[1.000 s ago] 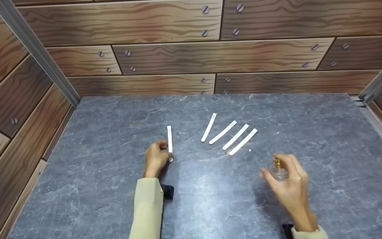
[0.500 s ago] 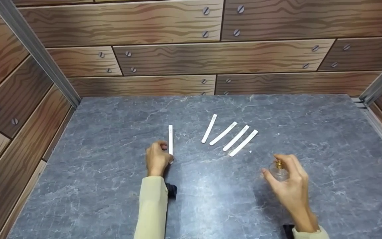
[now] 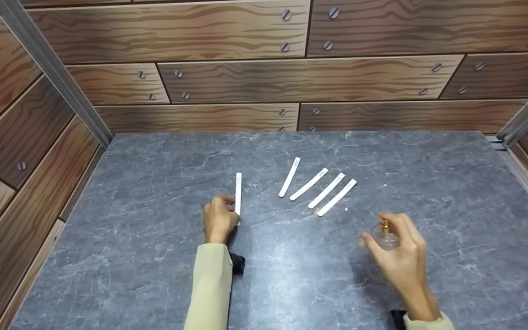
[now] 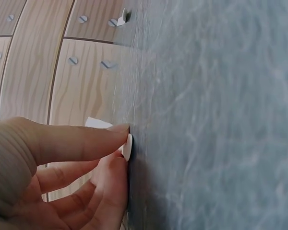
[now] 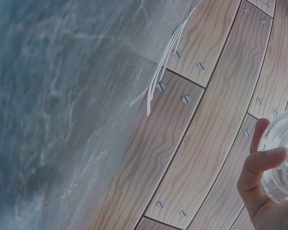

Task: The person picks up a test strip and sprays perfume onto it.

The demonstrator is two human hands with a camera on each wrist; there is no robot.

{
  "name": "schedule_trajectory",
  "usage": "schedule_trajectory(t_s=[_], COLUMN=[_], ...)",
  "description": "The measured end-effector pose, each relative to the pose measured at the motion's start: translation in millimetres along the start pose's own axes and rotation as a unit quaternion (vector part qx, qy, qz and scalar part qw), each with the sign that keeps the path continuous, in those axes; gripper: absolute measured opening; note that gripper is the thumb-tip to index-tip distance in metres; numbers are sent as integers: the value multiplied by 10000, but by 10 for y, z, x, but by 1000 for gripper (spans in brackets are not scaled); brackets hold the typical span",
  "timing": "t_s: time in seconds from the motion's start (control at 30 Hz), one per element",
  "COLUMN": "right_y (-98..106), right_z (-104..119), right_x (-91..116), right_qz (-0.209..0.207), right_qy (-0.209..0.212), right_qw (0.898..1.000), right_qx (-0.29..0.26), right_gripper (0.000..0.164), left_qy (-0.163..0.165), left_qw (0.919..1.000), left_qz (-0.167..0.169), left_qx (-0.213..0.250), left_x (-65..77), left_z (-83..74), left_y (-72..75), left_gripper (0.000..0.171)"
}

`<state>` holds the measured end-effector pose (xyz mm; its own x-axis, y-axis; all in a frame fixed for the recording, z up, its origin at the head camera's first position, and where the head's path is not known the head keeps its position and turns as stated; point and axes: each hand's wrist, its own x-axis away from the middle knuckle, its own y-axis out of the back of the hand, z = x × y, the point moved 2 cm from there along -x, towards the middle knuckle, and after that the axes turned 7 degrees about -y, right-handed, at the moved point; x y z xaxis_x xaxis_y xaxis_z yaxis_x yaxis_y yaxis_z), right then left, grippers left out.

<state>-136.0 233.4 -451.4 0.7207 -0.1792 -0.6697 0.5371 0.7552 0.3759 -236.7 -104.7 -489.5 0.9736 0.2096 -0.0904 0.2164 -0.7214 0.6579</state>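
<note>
My left hand (image 3: 218, 221) is low at the tabletop, left of centre, pinching the near end of a white perfume test strip (image 3: 238, 192) between thumb and finger. The strip points away from me, almost straight; in the left wrist view its rounded end (image 4: 127, 147) pokes out between the fingertips. Over on the right, my right hand (image 3: 405, 254) holds a clear glass perfume bottle (image 3: 383, 239) with a gold spray top (image 3: 385, 226), one finger at that top. The right wrist view shows the bottle's ridged glass (image 5: 278, 184) in the fingers, apart from the table.
Several more white test strips (image 3: 307, 184) lie slanted, fanned out on the grey marbled table (image 3: 163, 275) between the hands. Tiny white specks (image 3: 346, 209) dot the surface near them. Wood-patterned walls (image 3: 227, 80) enclose the back and sides.
The pinched strip has shifted a little to the right and swung slightly at its far end; the left hand and forearm moved right with it. My right hand and the bottle stay put.
</note>
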Motion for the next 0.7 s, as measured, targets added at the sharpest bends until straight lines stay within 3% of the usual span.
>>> schedule_trajectory(t_s=[0.33,0.53,0.7], right_y=[-2,5,6], right_z=[-14,2,18], right_x=[-10,-9,0], right_qz=[-52,-30,3], right_qy=[102,99,107], right_qw=[9999,9999,9999], right_qx=[-19,-17,54], right_gripper=[51,50,50], left_qy=[-370,-685,-748], left_qw=[9992,9976,9972], left_qz=[94,-59,39], left_qx=[-93,-64,-75], left_x=[6,17,30], left_z=[-37,-54,-52], left_y=[-28,-43,-85], left_gripper=[49,43,35])
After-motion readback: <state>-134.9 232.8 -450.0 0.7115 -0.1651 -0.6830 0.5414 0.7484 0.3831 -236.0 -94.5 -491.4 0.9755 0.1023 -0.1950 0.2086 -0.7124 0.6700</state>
